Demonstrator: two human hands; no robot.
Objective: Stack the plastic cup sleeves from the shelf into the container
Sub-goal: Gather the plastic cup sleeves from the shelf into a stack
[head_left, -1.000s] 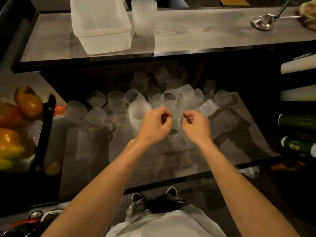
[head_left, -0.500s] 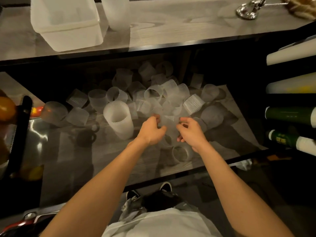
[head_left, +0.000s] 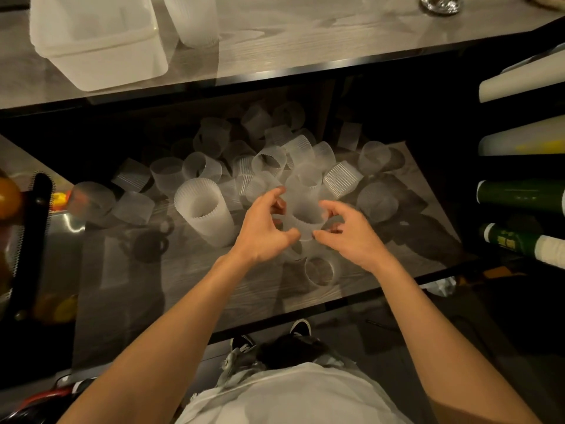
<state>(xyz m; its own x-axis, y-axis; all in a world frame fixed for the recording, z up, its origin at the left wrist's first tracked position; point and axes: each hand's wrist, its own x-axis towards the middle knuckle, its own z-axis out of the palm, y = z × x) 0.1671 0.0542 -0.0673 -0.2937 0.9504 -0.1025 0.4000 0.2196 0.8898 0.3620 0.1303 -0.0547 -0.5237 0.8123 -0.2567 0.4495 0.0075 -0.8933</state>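
Several translucent ribbed cup sleeves (head_left: 269, 162) lie scattered on the lower shelf (head_left: 189, 289). A stack of nested sleeves (head_left: 204, 214) stands upright left of my hands. My left hand (head_left: 264, 229) and my right hand (head_left: 347, 232) curl around one sleeve (head_left: 307, 214) from either side, thumbs at its near edge. Another loose sleeve (head_left: 321, 270) lies just below my hands. The white plastic container (head_left: 101, 44) sits on the upper counter at the far left, with a second sleeve stack (head_left: 195, 19) beside it.
The counter edge (head_left: 305, 68) overhangs the shelf. Rolls and green bottles (head_left: 519, 197) fill racks at the right. A black-handled basket with yellow and orange fruit (head_left: 7, 197) stands at the left. A metal stand (head_left: 440, 3) is on the counter's far right.
My hands have parted from a close pinch and now spread around a single sleeve. The camera has tilted down and closer to the shelf.
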